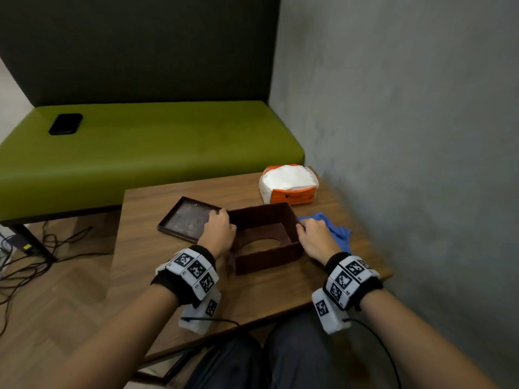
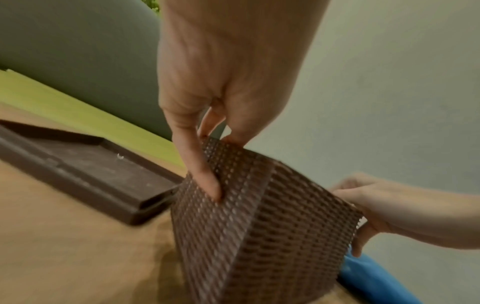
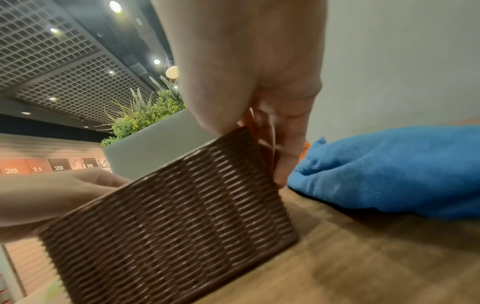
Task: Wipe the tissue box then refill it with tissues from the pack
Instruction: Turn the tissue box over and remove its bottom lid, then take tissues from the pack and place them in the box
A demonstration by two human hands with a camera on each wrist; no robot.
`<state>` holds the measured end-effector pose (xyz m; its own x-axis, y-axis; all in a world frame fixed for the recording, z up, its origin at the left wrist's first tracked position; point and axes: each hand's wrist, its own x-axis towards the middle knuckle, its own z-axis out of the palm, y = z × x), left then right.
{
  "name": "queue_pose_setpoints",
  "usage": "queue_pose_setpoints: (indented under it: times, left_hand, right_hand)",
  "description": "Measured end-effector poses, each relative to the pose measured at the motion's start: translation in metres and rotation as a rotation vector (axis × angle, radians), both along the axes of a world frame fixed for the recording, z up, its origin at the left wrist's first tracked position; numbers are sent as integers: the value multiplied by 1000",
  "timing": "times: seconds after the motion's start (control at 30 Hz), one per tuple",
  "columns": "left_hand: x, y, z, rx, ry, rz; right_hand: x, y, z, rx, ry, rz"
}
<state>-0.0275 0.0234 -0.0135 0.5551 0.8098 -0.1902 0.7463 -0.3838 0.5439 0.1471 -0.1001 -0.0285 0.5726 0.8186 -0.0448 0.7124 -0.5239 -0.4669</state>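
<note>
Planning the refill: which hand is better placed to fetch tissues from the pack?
Right hand: the tissue pack sits far right, nearer it; the left hand can keep gripping the box.

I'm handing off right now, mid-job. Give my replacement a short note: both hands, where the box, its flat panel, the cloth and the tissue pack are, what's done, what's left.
Left hand grips the left end of the tissue box; right hand grips its right end.
The box sits slot side down, open side up, with no tissues inside.
Its flat panel lies on the table to the left.
Blue cloth lies put down beside the right hand.
Open tissue pack stands behind the box, untouched.
Wiping cannot be confirmed from the views.
Left: load tissues, refit panel.
</note>
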Motion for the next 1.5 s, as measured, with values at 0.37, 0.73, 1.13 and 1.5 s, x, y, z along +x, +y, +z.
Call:
queue_pose_setpoints:
  times: [0.37,0.73,1.13,1.5]
  left_hand:
    - [62,52,57,228,-166,-126]
    - [132,85,23,96,129,-371]
    - [152,82,4,157,176,-353]
    - [152,85,-3,141,171,-330]
  right_hand:
    - [90,64,60,12,-67,-200]
    - [130,125,14,-52,-16,-240]
    - [135,153,3,-235,53,-288]
    - [141,152,20,-279,305,-277]
